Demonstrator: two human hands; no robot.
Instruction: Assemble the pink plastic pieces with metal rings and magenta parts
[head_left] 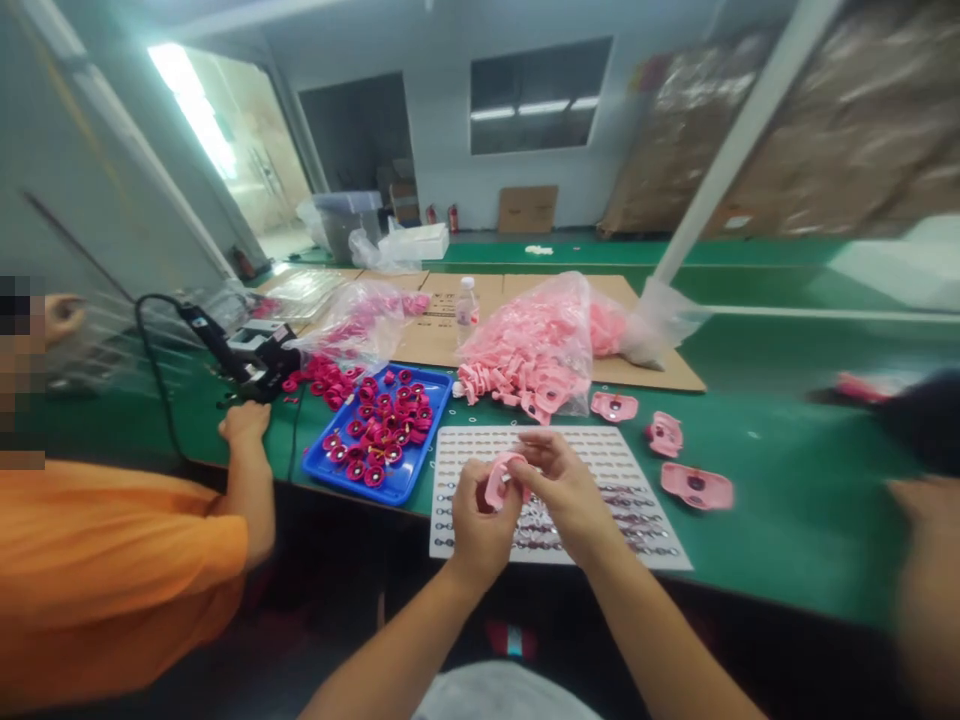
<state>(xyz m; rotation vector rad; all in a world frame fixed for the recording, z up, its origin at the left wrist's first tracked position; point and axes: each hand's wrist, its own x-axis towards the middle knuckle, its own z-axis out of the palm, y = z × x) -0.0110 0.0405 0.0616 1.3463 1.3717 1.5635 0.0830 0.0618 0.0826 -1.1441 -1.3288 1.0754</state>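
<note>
Both forearms come up from the bottom edge and meet over the near edge of the table. Between them sits a pink plastic piece (pixel 498 482), held just above a white sheet (pixel 444 545). The left hand (pixel 480 525) is closed around the piece's lower half, thumb on its face. The right hand (pixel 562 490) has its fingertips pinched on the piece's right edge (whether something smaller sits between them is too small to tell).

The white sheet lies flat on the green table (pixel 787 540) and carries rows of tiny metal parts (pixel 622 500). From the held piece, three loose pink pieces lie on the green surface, one at one o'clock (pixel 613 406), one at two (pixel 665 434) and one at three (pixel 697 485), each apart from the others. At twelve o'clock a clear bag (pixel 536 345) spills more pink pieces toward the sheet, resting partly on a flat sheet of cardboard (pixel 652 372). A small water bottle (pixel 466 308) stands upright behind the bag.

At nine to ten o'clock a blue tray (pixel 319 468) holds dark red round parts (pixel 382 425), just beside the white sheet. Farther at nine o'clock another person in an orange sleeve (pixel 112 540) rests a hand (pixel 244 422) on the table edge near a black tool (pixel 217 345) with a cable. At three o'clock, at the frame's edge, a blurred arm (pixel 926 560) of a third person shows.
</note>
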